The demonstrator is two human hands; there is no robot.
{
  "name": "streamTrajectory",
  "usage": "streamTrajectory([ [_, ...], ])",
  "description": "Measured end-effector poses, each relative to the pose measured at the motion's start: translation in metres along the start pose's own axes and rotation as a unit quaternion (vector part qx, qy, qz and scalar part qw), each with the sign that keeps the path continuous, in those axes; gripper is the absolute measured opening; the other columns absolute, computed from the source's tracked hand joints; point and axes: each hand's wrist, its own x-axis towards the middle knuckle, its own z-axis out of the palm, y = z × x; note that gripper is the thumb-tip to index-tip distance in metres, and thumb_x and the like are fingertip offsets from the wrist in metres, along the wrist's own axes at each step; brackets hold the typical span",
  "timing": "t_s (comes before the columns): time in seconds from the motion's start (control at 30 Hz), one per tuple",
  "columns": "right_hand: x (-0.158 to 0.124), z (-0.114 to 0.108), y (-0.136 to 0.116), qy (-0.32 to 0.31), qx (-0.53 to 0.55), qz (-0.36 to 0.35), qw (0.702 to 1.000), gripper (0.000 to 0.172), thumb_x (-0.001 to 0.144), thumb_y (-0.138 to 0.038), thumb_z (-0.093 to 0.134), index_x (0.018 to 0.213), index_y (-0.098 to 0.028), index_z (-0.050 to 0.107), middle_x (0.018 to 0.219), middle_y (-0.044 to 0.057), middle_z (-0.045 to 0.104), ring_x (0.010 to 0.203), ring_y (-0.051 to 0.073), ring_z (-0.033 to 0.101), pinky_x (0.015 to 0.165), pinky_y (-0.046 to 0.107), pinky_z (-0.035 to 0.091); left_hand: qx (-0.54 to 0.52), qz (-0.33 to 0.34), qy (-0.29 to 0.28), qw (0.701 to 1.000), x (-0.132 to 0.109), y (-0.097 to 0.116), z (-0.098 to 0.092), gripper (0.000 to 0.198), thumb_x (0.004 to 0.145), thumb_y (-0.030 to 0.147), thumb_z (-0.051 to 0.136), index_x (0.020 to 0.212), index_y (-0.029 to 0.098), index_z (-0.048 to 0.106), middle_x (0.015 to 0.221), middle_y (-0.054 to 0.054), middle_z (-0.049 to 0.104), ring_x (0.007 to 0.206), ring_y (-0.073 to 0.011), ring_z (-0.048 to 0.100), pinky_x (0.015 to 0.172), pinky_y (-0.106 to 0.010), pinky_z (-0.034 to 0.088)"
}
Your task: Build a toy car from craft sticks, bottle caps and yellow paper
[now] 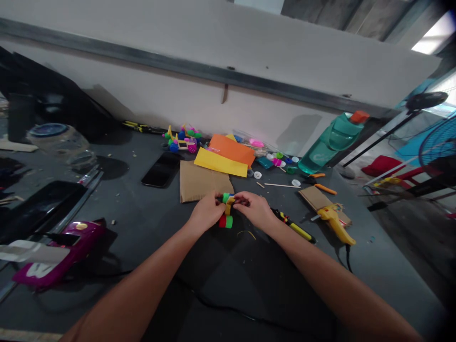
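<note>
Between my hands is a small toy car (230, 205) with red, green and blue bottle-cap wheels and a yellow body. My left hand (207, 210) pinches its left side; the fingertips are partly hidden. My right hand (257, 209) has its fingers closed on the yellow part from the other side. Just behind my left hand lies a piece of brown cardboard (199, 180). A thin yellow strip (246, 232) curls on the table below my right hand. Close to my right wrist is a black and yellow cutter (299, 231).
A yellow glue gun (335, 222) rests on cardboard at right, its cord trailing forward. Behind it stands a green bottle (327, 145). Orange paper (231, 149), a phone (162, 169) and colourful finished toys (181, 140) lie at the back. A magenta device (67, 254) is at left.
</note>
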Motion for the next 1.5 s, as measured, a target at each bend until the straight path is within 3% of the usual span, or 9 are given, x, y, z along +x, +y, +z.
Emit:
streamTrajectory([
  [0.2,0.01,-0.006,-0.006,-0.04,-0.059,-0.06,0.996,0.018,0.074,-0.013,0.066,0.09,-0.021,0.067,0.082,-0.001,0.068,0.074,0.013,0.059,0.068,0.025,0.043,0.004,0.022,-0.016,1.0,-0.002,-0.001,0.0,0.052,0.07,0.03,0.064,0.119,0.016,0.053,0.092,-0.007,0.071,0.075,-0.0207,0.065,0.06,-0.028,0.045],
  [0.37,0.012,-0.002,-0.006,-0.022,-0.083,-0.104,0.991,0.009,0.075,-0.013,0.066,0.079,-0.021,0.067,0.075,-0.002,0.06,0.068,0.012,0.054,0.062,0.023,0.039,0.011,0.034,-0.025,0.999,-0.002,0.0,0.0,0.052,0.07,0.03,0.064,0.119,0.016,0.052,0.095,-0.008,0.071,0.079,-0.0208,0.066,0.063,-0.028,0.045],
  [0.87,0.012,0.004,0.0,0.018,-0.07,-0.089,0.993,0.008,0.072,-0.02,0.071,0.069,-0.019,0.063,0.067,-0.003,0.057,0.064,0.011,0.052,0.058,0.022,0.036,0.027,0.049,-0.032,0.998,-0.001,-0.001,0.001,0.054,0.071,0.034,0.063,0.12,0.016,0.052,0.095,-0.007,0.07,0.082,-0.0223,0.066,0.064,-0.029,0.044],
  [1.07,0.01,0.002,0.004,0.027,-0.049,-0.079,0.995,0.011,0.072,-0.027,0.071,0.08,-0.021,0.066,0.071,-0.003,0.062,0.058,0.011,0.051,0.055,0.022,0.037,0.037,0.045,-0.016,0.998,-0.005,0.002,0.002,0.051,0.072,0.033,0.063,0.119,0.019,0.052,0.095,-0.006,0.07,0.083,-0.0215,0.065,0.065,-0.027,0.044],
  [1.23,0.007,0.0,0.008,0.036,-0.042,-0.041,0.998,0.011,0.071,-0.028,0.069,0.075,-0.021,0.063,0.065,-0.003,0.062,0.054,0.011,0.051,0.052,0.022,0.037,0.101,0.113,0.022,0.988,-0.014,0.009,0.0,0.04,0.078,0.03,0.057,0.118,0.024,0.054,0.091,-0.003,0.07,0.083,-0.0217,0.065,0.066,-0.029,0.043],
  [1.37,0.006,0.0,0.007,0.043,-0.054,-0.04,0.997,0.007,0.073,-0.025,0.067,0.07,-0.02,0.063,0.066,-0.003,0.063,0.058,0.011,0.053,0.055,0.022,0.037,0.176,0.178,0.04,0.967,-0.018,0.013,-0.001,0.022,0.084,0.029,0.052,0.102,0.024,0.063,0.093,-0.005,0.07,0.084,-0.024,0.064,0.068,-0.03,0.041],
  [1.5,0.007,0.002,0.007,0.049,-0.065,-0.028,0.996,0.007,0.073,-0.023,0.067,0.068,-0.02,0.063,0.065,-0.003,0.063,0.059,0.011,0.054,0.056,0.022,0.038,0.192,0.209,0.039,0.958,-0.015,0.012,0.001,0.019,0.088,0.03,0.049,0.092,0.021,0.065,0.089,-0.006,0.07,0.081,-0.0231,0.063,0.068,-0.03,0.041],
])
